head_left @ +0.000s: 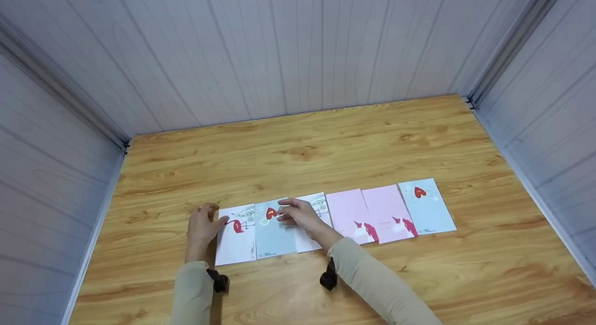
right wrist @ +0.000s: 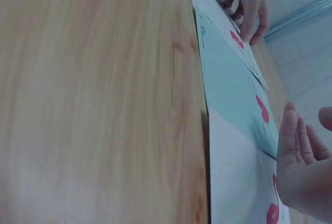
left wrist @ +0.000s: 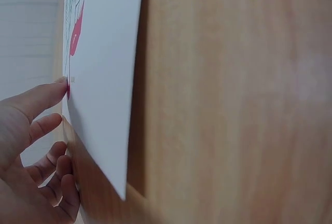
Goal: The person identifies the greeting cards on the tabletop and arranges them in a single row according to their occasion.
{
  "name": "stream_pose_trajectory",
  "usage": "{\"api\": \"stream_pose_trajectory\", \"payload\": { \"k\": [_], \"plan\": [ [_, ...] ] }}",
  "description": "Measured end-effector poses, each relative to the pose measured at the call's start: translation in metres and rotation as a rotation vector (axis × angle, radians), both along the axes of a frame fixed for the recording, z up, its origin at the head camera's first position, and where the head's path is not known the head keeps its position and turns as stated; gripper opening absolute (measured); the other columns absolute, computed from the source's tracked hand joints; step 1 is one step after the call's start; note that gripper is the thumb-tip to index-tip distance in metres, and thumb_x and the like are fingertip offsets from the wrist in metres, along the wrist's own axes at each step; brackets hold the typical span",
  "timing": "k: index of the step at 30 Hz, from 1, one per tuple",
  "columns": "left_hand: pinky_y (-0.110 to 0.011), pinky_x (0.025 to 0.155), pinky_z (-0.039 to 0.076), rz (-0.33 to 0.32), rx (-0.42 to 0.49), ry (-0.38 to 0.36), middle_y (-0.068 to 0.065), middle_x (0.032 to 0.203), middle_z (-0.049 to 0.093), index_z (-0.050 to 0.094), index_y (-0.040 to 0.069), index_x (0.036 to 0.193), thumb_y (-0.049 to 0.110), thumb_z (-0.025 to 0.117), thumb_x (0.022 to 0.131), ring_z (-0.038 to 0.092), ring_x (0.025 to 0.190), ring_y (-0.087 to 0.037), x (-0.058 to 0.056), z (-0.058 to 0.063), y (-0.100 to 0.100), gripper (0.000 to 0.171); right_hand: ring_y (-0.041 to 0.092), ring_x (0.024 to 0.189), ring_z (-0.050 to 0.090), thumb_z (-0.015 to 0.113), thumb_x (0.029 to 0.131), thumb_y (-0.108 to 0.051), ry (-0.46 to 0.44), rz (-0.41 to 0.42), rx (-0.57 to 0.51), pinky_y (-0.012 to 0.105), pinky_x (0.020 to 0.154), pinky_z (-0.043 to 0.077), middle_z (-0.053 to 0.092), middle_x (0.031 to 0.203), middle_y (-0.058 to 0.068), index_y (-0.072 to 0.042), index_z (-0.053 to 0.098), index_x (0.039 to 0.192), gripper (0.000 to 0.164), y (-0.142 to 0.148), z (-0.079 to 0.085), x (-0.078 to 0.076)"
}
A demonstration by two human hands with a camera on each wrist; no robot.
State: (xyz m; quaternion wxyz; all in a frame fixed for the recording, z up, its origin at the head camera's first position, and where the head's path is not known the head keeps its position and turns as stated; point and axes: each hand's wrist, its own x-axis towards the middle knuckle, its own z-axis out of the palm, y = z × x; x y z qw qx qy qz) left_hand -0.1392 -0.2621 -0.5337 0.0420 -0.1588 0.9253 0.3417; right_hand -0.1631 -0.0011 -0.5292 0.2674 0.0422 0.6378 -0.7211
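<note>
A row of rectangular cards lies across the wooden table. At its left end is a white card with a red flamingo (head_left: 235, 250). My left hand (head_left: 201, 229) grips that card's left edge, thumb on the printed face and index finger at the edge; the left wrist view shows the thumb (left wrist: 44, 99) near the flamingo's head. Next to it lies a pale blue card with a red heart (head_left: 274, 239). Above this card and a second flamingo card (head_left: 307, 243) hovers my right hand (head_left: 302, 218), fingers extended and holding nothing. It partly covers both.
Farther right in the row are two pink cards with red-and-white unicorns, one (head_left: 347, 206) beside the other (head_left: 382, 201), then another pale blue heart card (head_left: 430, 213). Pale panelled walls (head_left: 298, 50) enclose the wooden table (head_left: 298, 152) at the back and both sides.
</note>
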Motion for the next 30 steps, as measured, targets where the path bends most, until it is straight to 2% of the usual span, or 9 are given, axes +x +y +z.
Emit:
{"api": "stream_pose_trajectory", "payload": {
  "k": [7, 15, 22, 30],
  "plan": [
    [-0.045, 0.079, 0.035, 0.006, -0.007, -0.019, -0.018, 0.108, 0.042, 0.051, 0.005, 0.116, 0.02, 0.066, 0.083, 0.04, 0.093, -0.032, -0.001, 0.0, 0.0, 0.039, 0.015, 0.072, 0.063, 0.052, 0.089, -0.003, -0.013, 0.045, -0.028, 0.029, 0.069, 0.051, 0.063, 0.086, 0.011, 0.004, 0.05, 0.123, 0.035, -0.03, -0.001, 0.001],
    [-0.044, 0.076, 0.035, 0.002, -0.003, -0.005, -0.018, 0.106, 0.043, 0.052, 0.006, 0.114, 0.019, 0.066, 0.083, 0.041, 0.092, -0.032, 0.0, 0.0, 0.0, 0.037, 0.015, 0.073, 0.063, 0.05, 0.089, -0.004, -0.008, 0.113, 0.021, 0.028, 0.068, 0.051, 0.063, 0.09, 0.012, 0.001, 0.045, 0.129, 0.04, -0.052, 0.003, 0.0],
    [-0.042, 0.074, 0.034, 0.001, -0.033, 0.001, -0.017, 0.104, 0.043, 0.053, 0.005, 0.113, 0.02, 0.067, 0.082, 0.04, 0.09, -0.031, 0.0, -0.002, 0.0, 0.037, 0.016, 0.071, 0.063, 0.049, 0.091, -0.005, -0.067, 0.143, 0.006, 0.027, 0.067, 0.051, 0.063, 0.088, 0.011, 0.0, 0.036, 0.136, 0.047, -0.059, 0.0, 0.0],
    [-0.042, 0.074, 0.034, -0.004, -0.021, -0.008, -0.018, 0.105, 0.042, 0.052, 0.006, 0.114, 0.021, 0.067, 0.083, 0.04, 0.091, -0.031, -0.002, -0.003, -0.001, 0.037, 0.018, 0.074, 0.065, 0.046, 0.094, -0.01, -0.096, 0.17, -0.006, 0.027, 0.066, 0.051, 0.063, 0.09, 0.011, -0.002, 0.026, 0.141, 0.052, -0.058, 0.0, -0.001]
  ]
}}
